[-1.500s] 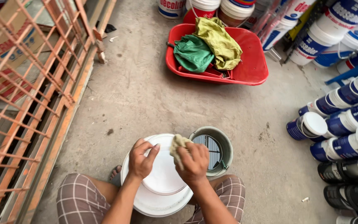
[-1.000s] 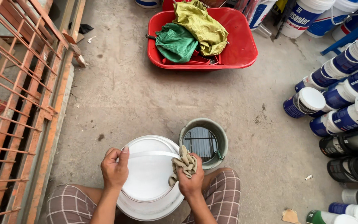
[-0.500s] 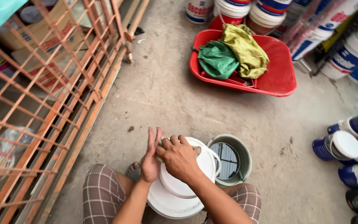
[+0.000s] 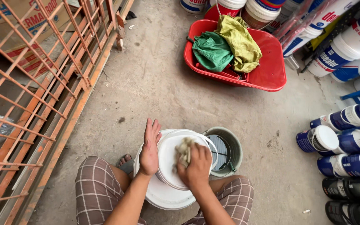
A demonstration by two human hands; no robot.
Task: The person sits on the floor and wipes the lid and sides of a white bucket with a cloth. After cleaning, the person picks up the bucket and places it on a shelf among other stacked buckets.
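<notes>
A white plastic bucket (image 4: pixel 168 164) lies tilted between my knees on the concrete floor. My left hand (image 4: pixel 149 148) rests flat against its left side, fingers stretched upward. A crumpled pale rag (image 4: pixel 183 152) is pressed onto the bucket's white surface under my right hand (image 4: pixel 196 166), whose fingers are closed on it. Just to the right stands a small grey-green pail (image 4: pixel 226 151) holding dark water.
A red basin (image 4: pixel 271 66) with a green cloth (image 4: pixel 211 51) and a yellow cloth (image 4: pixel 239 41) sits farther ahead. Stacked blue-and-white paint cans (image 4: pixel 346 137) line the right side. An orange metal grille (image 4: pixel 42 83) runs along the left. White paint buckets (image 4: pixel 338 50) stand at the top right.
My right hand has carried the rag from the bucket's right edge onto its face. My left hand has shifted from gripping the rim to lying flat on the side. The camera moved in closer.
</notes>
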